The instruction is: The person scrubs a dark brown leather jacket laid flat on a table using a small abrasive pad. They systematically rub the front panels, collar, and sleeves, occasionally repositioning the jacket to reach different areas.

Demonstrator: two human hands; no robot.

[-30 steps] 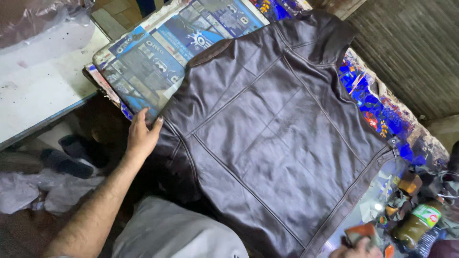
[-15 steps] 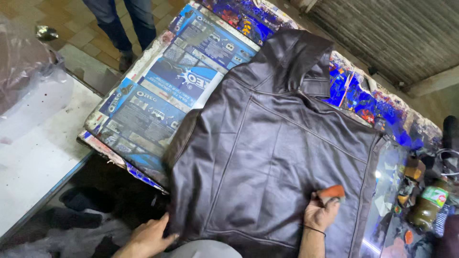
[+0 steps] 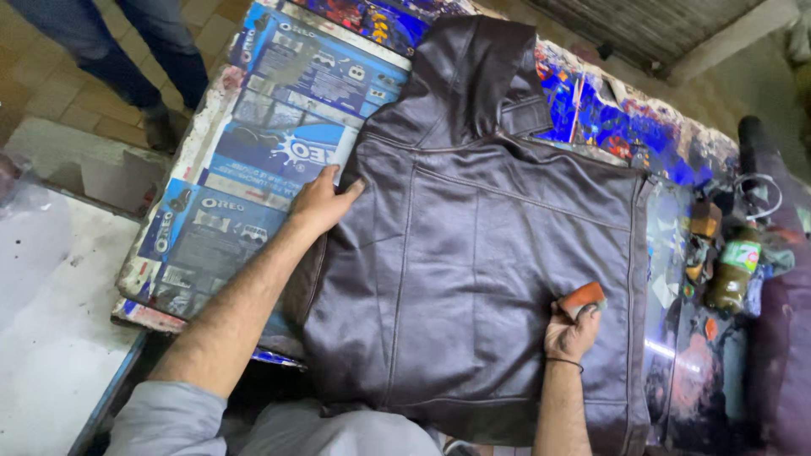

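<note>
A dark brown leather jacket (image 3: 498,253) lies spread out, back side up, on a work table covered with blue printed packaging sheets (image 3: 253,169). My left hand (image 3: 325,201) rests flat on the jacket's left edge near the shoulder, fingers apart. My right hand (image 3: 570,329) presses a small orange-red sponge (image 3: 583,297) onto the lower right part of the jacket. The collar (image 3: 473,59) points away from me.
A green-labelled bottle (image 3: 733,274) and small clutter stand at the table's right side beside a coiled cord (image 3: 756,194). A white table (image 3: 42,321) sits lower left. Another person's legs (image 3: 110,59) stand on the tiled floor at upper left.
My left hand has slid from the jacket's lower hem up along its left edge to near the shoulder. My right hand came into view with the sponge and now presses it on the leather.
</note>
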